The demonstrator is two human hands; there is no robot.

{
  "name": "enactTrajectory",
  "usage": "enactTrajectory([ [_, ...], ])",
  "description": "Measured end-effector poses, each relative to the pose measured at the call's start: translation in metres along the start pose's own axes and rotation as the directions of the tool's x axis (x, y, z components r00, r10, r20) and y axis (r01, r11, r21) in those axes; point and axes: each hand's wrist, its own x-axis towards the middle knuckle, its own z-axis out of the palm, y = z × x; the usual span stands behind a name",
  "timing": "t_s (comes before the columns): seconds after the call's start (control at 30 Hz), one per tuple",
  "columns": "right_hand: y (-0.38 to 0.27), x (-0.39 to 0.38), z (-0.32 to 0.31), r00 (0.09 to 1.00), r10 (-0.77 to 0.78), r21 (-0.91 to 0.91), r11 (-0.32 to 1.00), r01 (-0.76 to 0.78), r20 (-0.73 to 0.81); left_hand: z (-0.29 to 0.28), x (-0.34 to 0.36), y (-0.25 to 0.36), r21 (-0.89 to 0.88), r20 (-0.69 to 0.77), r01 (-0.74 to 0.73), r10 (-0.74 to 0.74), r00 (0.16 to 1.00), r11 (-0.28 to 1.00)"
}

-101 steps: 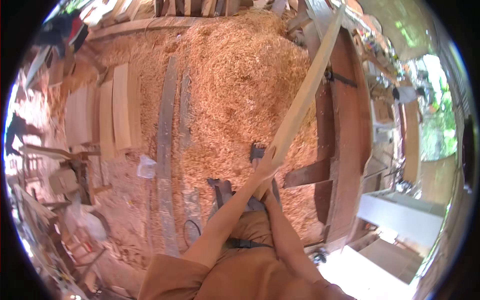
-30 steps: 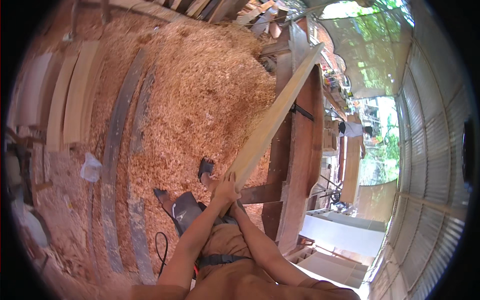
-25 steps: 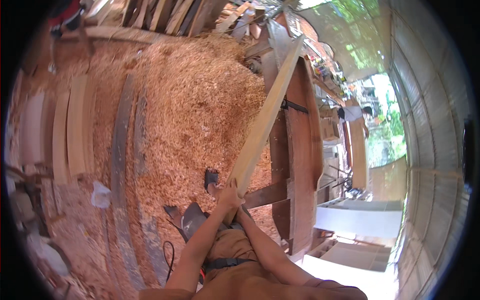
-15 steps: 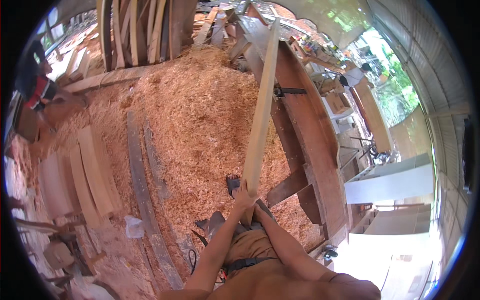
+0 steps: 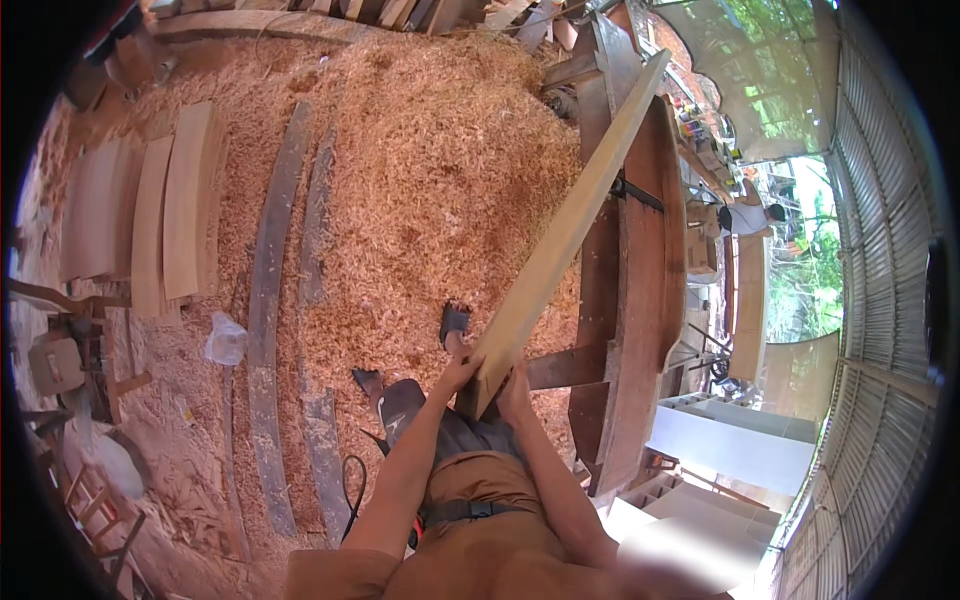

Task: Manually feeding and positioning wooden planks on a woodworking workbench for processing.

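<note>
A long, pale wooden plank point(image 5: 560, 235) slants up and away to the right from my waist. My left hand point(image 5: 458, 372) grips the left side of its near end, fingers closed on the wood. On the opposite side, my right hand point(image 5: 515, 396) is closed around the same end, with some fingers hidden by the plank. The plank's far end passes over a brown wooden bench point(image 5: 645, 250), on which a dark clamp-like piece point(image 5: 637, 194) sits. Whether the plank touches the bench, I cannot tell.
Wood shavings point(image 5: 430, 170) cover the ground ahead. Several cut boards point(image 5: 185, 215) lie at left, near a long dark plank point(image 5: 272, 300) and a clear plastic bag point(image 5: 226, 338). Another person point(image 5: 748, 215) is beyond the bench at right; another's legs show at far left.
The plank's far end has swung to the right, and its near end has shifted slightly left. Both hands keep their hold. The whole view has turned and tilted lower.
</note>
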Motion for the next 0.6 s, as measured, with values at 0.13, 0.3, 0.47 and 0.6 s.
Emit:
enactTrajectory([
  [0.13,0.01,0.003,0.014,0.93,-0.35,-0.821,0.56,0.114,-0.109,-0.002,0.007,-0.007,-0.042,0.024,0.059,-0.058,0.998,0.997],
  [0.3,0.01,0.004,0.015,0.81,-0.546,-0.962,0.263,-0.073,-0.211,-0.008,-0.019,0.044,0.0,0.157,0.145,-0.143,0.977,0.989],
  [0.47,-0.004,0.0,0.0,0.809,-0.567,-0.972,0.232,-0.022,-0.154,-0.015,-0.042,0.103,-0.091,0.194,0.158,-0.139,0.971,0.983],
  [0.6,-0.009,0.0,0.004,0.873,-0.472,-0.947,0.318,0.035,-0.126,-0.024,-0.051,0.125,-0.053,0.215,0.184,-0.169,0.962,0.981],
])
